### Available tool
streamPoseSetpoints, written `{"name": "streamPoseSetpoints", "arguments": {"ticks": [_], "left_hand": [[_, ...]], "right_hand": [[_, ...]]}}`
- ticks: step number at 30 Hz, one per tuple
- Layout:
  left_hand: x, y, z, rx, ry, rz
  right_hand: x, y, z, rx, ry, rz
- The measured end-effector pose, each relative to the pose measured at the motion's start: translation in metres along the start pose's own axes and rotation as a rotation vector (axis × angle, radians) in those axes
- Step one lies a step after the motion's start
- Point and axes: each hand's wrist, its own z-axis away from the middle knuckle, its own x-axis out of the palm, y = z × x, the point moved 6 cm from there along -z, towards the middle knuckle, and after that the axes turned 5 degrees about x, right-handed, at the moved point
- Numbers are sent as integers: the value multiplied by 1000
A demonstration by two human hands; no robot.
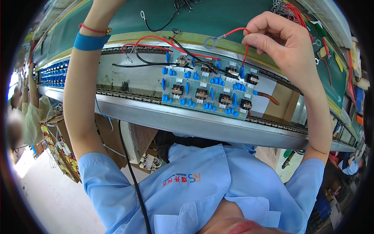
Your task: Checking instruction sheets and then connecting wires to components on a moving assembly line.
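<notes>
Beyond the top edge, my left hand (110,5) is mostly out of view and its fingers are hidden. A blue band (90,41) circles that wrist. My right hand (281,43) pinches a red wire (236,30) between thumb and fingers. One end of this wire carries a ring terminal (210,42); the other runs down to the circuit board panel (194,80) near its upper right. Blue disc components and dark coils cover the panel, which lies across the conveyor rails. Other red wires (156,37) and black wires (200,61) with ring terminals lie over its upper left.
The metal conveyor rail (171,117) runs across in front of me. More boards with blue parts (54,73) sit far left on it. Behind it, a green bench (218,17) holds black wires (165,26) and a bundle of red wires (297,15). A brown-sleeved lead (269,97) sticks out right.
</notes>
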Motion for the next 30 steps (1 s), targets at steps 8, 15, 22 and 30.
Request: {"name": "streamPoseSetpoints", "arguments": {"ticks": [8, 15, 22, 30], "left_hand": [[-32, 43, 26, 167, 61, -303], [0, 97, 101, 85, -322, -511], [13, 110, 154, 260, -388, -798], [20, 107, 162, 380, -386, -947]], "right_hand": [[-2, -22, 10, -54, 23, 149], [-108, 62, 19, 398, 460, 945], [-139, 123, 8, 218, 393, 581], [-133, 102, 7, 352, 363, 1042]]}}
